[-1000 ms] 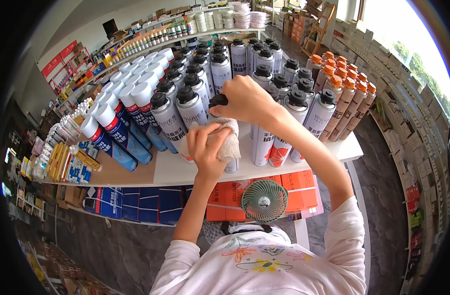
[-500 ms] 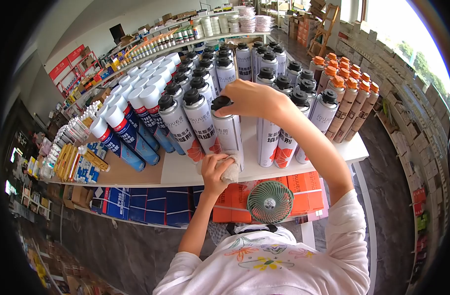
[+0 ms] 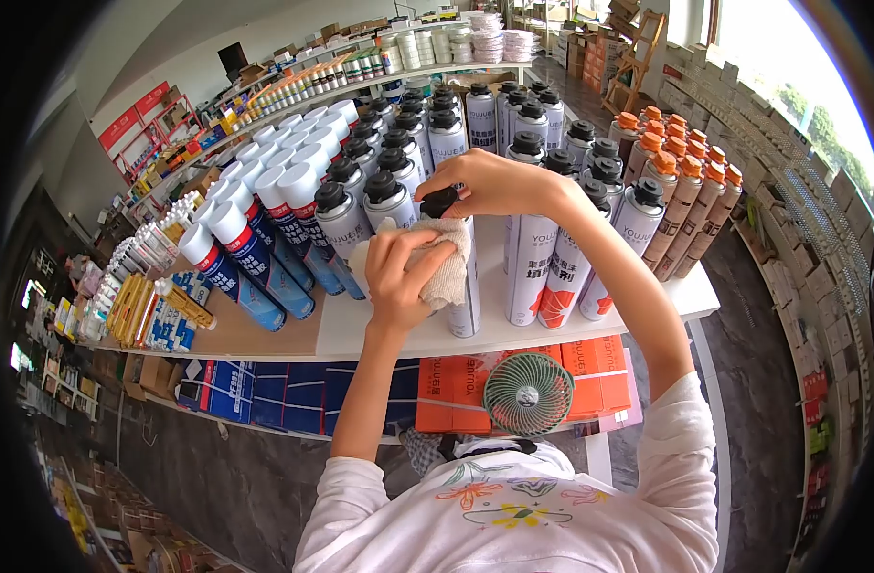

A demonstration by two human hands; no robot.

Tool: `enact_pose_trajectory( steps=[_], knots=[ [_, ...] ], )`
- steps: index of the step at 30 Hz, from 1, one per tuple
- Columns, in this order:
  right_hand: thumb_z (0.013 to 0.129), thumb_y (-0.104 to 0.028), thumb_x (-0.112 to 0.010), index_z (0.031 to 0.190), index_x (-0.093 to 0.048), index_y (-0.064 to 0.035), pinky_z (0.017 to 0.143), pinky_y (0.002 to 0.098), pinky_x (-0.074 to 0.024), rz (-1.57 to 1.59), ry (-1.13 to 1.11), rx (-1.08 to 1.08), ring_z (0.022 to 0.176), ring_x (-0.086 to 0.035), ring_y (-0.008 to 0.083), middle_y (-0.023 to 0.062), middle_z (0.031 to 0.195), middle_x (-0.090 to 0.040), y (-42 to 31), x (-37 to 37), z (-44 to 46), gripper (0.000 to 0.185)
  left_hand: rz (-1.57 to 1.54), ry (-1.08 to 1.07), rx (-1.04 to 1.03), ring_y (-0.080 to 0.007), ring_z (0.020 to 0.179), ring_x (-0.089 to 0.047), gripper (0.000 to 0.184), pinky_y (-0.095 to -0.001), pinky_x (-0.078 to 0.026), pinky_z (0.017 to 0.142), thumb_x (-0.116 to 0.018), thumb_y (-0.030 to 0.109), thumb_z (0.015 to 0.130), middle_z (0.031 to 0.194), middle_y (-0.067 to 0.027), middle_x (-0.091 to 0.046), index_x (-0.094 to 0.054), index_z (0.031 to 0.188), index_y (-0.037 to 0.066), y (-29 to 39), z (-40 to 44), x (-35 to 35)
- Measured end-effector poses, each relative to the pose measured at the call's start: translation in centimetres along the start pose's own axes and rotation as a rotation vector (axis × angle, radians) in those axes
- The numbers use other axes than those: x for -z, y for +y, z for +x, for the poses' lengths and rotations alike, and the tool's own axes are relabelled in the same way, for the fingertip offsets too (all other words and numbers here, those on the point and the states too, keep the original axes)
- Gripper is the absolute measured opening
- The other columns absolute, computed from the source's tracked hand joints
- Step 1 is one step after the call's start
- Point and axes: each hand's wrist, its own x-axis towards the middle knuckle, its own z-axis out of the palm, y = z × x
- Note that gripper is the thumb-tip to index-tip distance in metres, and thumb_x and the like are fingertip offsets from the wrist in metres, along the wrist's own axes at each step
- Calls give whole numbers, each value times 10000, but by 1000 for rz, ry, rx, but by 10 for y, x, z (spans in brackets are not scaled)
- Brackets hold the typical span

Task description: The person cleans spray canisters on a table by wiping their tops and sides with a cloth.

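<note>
cloth [image 3: 448, 274]: beige | can [image 3: 465, 318]: pale grey | cap [image 3: 439, 201]: black | shirt [image 3: 499, 535]: white, multicoloured floral print | fan [image 3: 528, 393]: green

In the centre of the frame, a narrow gap is left between the held can [image 3: 464, 317] and the black-capped cans [image 3: 532, 263] to its right, overhung by the right hand [image 3: 491, 186]. At centre left, passage is blocked by packed white-capped cans [image 3: 290, 236]; at lower centre, by a green fan [image 3: 528, 394].
</note>
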Motion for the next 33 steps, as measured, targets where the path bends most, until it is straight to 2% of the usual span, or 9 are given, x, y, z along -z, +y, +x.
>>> enact_pose_trajectory(
  steps=[3,9,10,12,14,20,28,31,33],
  knots=[
    [803,-116,-794,1268,-691,-102,860,366,-587,8,52,-13,976,-710,282,131,1208,-715,0,-4,-5,476,-7,-62,45,-239,818,-552,281,-370,-451,707,-728,335,769,965,-26,-648,-754,964,135,11,-37,-1],
    [796,-195,-819,1251,-690,-62,778,384,-561,-22,70,-29,826,-719,302,166,1093,-736,-11,-1,-9,492,-116,-293,141,-260,824,-539,686,-399,-449,712,-377,684,971,943,-45,-628,-737,973,99,15,-114,-14],
    [796,-195,-819,1251,-690,-62,778,384,-561,-19,65,-31,826,-719,302,166,1093,-736,-12,-1,-10,492,-117,-294,146,-260,824,-539,686,-399,-449,712,-377,684,971,943,-45,-628,-737,973,99,15,-105,-13],
    [804,-192,-813,1237,-694,-53,757,392,-553,-38,90,-26,797,-716,311,190,1021,-736,-12,-3,-9,469,-123,-165,108,-261,844,-567,253,-375,-452,725,-767,213,732,947,-57,-651,-748,952,88,15,-60,-5],
    [817,-199,-805,1232,-695,-48,750,399,-549,9,54,-111,796,-713,326,205,987,-733,-15,-6,-9,456,-113,-68,183,-269,853,-571,290,-376,-454,723,-780,142,678,942,-59,-646,-745,958,74,19,-18,1],
    [842,-244,-775,1240,-681,-10,731,428,-545,-213,234,-49,780,-687,388,243,885,-707,-17,-19,-12,471,-94,-32,230,-282,823,-563,284,-393,-456,713,-758,180,703,928,-59,-632,-745,967,77,21,-23,-8],
    [842,-361,-764,859,-702,42,686,462,-548,-466,346,-89,702,-661,405,219,713,-654,-14,-27,-2,408,-116,-216,253,-275,799,-546,269,-387,-453,705,-713,203,758,920,-58,-616,-736,992,73,20,-95,-25],
    [828,-390,-770,762,-688,35,670,450,-551,-466,360,-143,692,-668,386,202,692,-652,-18,-26,-3,438,-113,-36,236,-270,800,-551,309,-389,-458,691,-759,99,681,920,-56,-620,-740,988,74,18,-31,-18],
    [826,-391,-772,749,-684,33,663,447,-551,-490,356,-139,685,-668,381,198,682,-648,-20,-27,-3,441,-67,120,246,-260,805,-558,293,-388,-459,678,-753,240,743,917,-51,-621,-741,986,79,12,-12,-22]
  ],
)
